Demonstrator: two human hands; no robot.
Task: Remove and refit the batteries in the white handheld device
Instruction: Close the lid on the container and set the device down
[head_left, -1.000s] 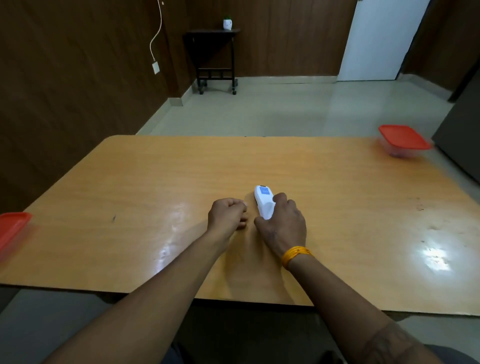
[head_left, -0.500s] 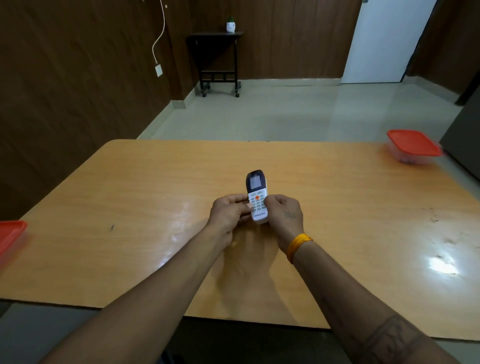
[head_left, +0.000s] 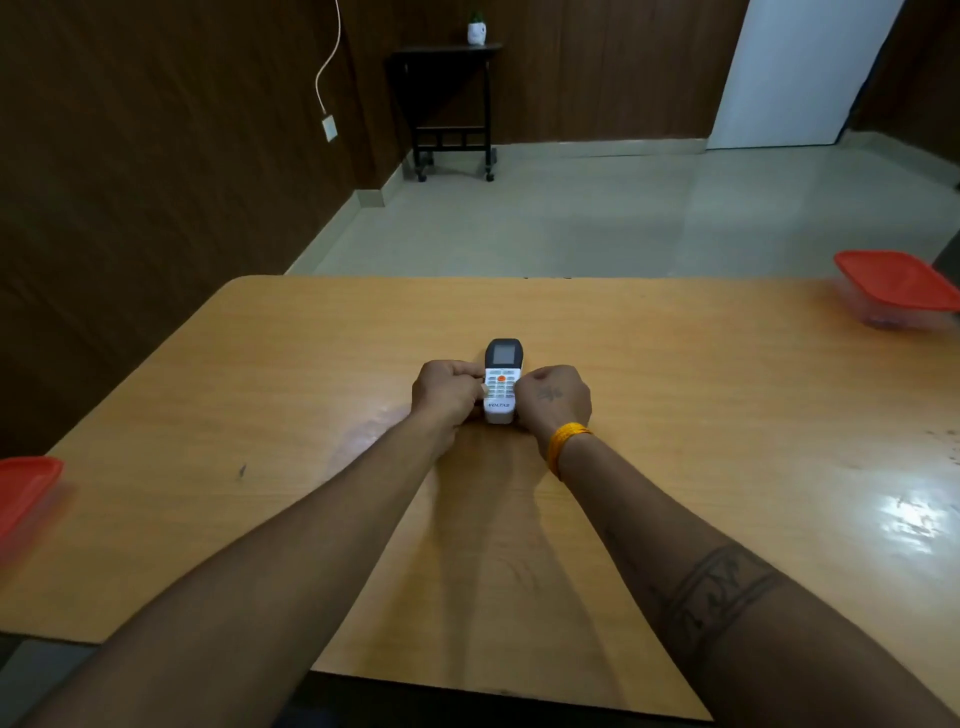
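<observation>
The white handheld device (head_left: 501, 384), a remote with a dark screen at its far end and an orange button, sits button side up at the middle of the wooden table (head_left: 675, 415). My left hand (head_left: 447, 397) grips its left edge with thumb and fingers. On the other side, my right hand (head_left: 553, 397) closes around its right edge; a yellow band circles that wrist. The remote's back and any batteries are hidden from view.
A clear container with a red lid (head_left: 896, 288) stands at the table's far right corner. Another red lid (head_left: 23, 491) shows at the left edge. Beyond the table are a tiled floor, a dark side table (head_left: 449, 104) and a white door.
One second ago the remote lay back side up under my right hand alone. It has been turned button side up, and both hands now hold it, lower and closer to the tabletop.
</observation>
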